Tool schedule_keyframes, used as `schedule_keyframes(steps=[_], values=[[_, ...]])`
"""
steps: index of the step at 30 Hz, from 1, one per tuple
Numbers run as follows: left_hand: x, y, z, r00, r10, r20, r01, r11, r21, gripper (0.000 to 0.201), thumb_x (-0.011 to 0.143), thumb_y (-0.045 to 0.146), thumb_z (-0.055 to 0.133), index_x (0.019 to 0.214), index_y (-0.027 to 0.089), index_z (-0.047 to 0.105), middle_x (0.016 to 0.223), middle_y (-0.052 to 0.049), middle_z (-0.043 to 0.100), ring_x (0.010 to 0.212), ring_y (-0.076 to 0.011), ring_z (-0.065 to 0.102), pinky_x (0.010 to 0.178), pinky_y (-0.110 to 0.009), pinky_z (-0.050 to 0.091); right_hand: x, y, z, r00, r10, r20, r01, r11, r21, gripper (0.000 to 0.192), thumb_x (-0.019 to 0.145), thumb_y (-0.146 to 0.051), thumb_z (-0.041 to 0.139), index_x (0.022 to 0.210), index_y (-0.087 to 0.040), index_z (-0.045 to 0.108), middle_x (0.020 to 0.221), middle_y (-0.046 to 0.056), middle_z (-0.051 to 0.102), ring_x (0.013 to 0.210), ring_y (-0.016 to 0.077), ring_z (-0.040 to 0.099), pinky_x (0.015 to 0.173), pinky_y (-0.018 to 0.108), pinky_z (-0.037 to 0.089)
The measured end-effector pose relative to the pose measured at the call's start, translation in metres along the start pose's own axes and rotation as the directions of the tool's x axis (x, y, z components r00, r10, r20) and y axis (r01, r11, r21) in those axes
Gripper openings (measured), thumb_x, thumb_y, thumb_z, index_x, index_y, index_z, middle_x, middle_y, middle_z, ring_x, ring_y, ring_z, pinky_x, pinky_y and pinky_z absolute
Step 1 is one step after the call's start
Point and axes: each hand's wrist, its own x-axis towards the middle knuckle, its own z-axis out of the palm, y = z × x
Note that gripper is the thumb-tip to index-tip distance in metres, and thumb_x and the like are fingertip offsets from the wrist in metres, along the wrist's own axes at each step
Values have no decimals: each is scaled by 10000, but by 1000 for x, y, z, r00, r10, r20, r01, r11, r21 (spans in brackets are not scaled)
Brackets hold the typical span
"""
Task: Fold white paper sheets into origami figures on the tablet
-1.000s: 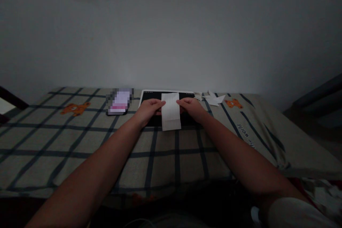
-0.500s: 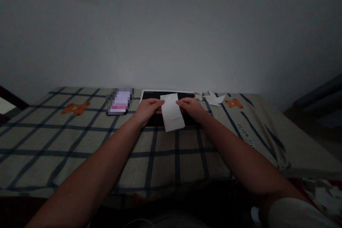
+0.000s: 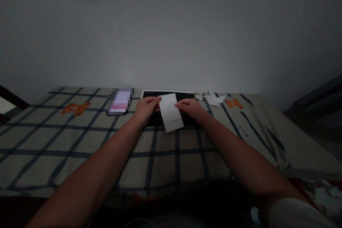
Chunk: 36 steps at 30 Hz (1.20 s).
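Note:
A white folded paper strip [image 3: 170,112] lies tilted over a dark tablet-like board [image 3: 187,97] with a white rim, on a checked cloth. My left hand [image 3: 145,108] pinches the strip's left edge near its top. My right hand [image 3: 190,109] pinches the right edge opposite. Both forearms stretch over the cloth toward the far side of the table.
A phone [image 3: 119,101] with a blurred lit screen lies left of the board. Small white folded paper shapes [image 3: 212,98] sit right of it. The checked cloth [image 3: 80,139] with orange bear prints covers the table, and a plain wall stands behind. A dark chair part [image 3: 10,100] shows far left.
The paper strip has turned from straight to slanted, its lower end swinging right. Both hands kept their pinch and barely shifted.

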Motion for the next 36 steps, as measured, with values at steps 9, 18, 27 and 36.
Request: schedule_keyframes(steps=[9,18,27,36], values=[[3,-2,-1,997,38,-61,-39,999,-17,269,659,363,690,734,105,680,657,-29,641,592,-125,588,584,-260,520,0,0,0,1000,-8,5,8,999,-39,242,711,-386,645,756,-150,671,665,26,651,569,121,566,575,275,445],[-1,2,-1,984,-102,148,100,995,22,348,661,407,716,854,119,680,785,-60,667,681,-131,610,620,-255,522,2,-1,-1,991,13,-135,-11,1000,13,217,710,-358,642,770,-151,671,678,31,646,592,130,565,611,301,451],[-5,5,2,998,11,61,-22,985,173,257,659,364,727,692,121,650,652,-18,628,562,-91,548,603,-237,499,2,2,1,993,93,-66,-82,986,148,239,685,-366,670,805,-159,688,700,29,663,607,118,570,620,288,471],[-3,0,0,975,-122,186,107,990,90,352,666,416,714,860,126,674,780,-53,662,694,-127,609,640,-253,512,3,2,-2,985,76,-154,-62,993,97,224,673,-353,673,764,-148,678,674,20,649,579,105,547,598,274,458]])
